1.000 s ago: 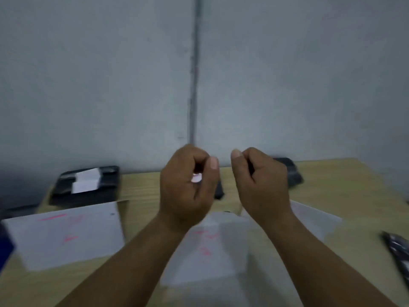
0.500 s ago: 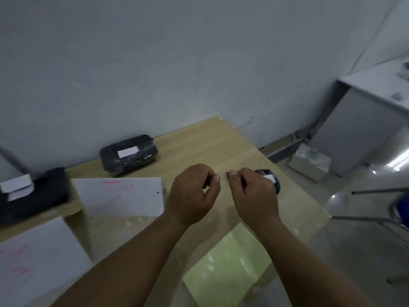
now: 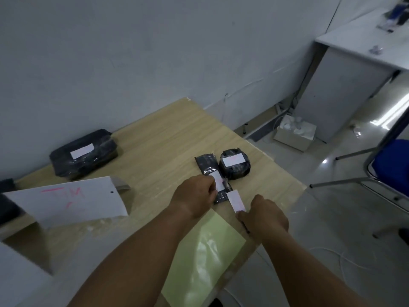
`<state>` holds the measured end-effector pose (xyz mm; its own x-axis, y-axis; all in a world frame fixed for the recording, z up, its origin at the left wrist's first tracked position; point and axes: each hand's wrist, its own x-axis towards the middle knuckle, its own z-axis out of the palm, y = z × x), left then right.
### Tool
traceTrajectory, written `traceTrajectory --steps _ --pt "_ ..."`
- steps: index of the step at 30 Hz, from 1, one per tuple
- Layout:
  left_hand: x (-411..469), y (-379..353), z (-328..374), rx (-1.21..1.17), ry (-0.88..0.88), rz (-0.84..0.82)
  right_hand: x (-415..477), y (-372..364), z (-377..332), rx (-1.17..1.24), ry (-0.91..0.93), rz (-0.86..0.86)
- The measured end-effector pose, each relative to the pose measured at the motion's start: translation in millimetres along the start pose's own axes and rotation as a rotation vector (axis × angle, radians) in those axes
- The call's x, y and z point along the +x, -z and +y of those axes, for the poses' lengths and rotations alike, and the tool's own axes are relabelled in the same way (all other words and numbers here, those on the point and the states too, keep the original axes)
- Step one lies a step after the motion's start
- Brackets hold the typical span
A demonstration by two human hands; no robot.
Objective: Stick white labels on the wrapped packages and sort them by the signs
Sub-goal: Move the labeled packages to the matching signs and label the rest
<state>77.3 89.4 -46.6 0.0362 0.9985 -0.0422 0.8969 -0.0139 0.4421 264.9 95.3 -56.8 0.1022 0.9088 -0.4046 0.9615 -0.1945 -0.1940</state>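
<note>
Head view: right hand (image 3: pixel 265 218) pinches a white label (image 3: pixel 236 200) just right of the long package (image 3: pixel 208 162) (axis pointing away), whose stuck label (image 3: pixel 218 183) the left hand (image 3: pixel 194 196) seemingly pinches.

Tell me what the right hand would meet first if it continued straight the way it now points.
Probably the near end of the long black wrapped package, just beside the left hand. The right hand points there, and the white label it pinches leads. Height is unclear.
</note>
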Motion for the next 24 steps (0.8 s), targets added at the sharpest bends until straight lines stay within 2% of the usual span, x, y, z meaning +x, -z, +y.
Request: traceTrajectory --steps 7,14,20,24 --pt "0 -13 8 0.052 0.036 -0.104 -2 -7 5 -0.019 0.009 -0.04" --pt "-11 -11 -1 -0.031 0.085 -0.141 -11 -3 10 0.169 0.006 -0.129" --pt "-34 9 -18 -0.003 0.02 -0.177 -50 11 12 0.494 0.212 -0.253" --pt "-56 38 -32 -0.087 -0.035 -0.079 -75 16 -3 0.59 0.304 -0.251"
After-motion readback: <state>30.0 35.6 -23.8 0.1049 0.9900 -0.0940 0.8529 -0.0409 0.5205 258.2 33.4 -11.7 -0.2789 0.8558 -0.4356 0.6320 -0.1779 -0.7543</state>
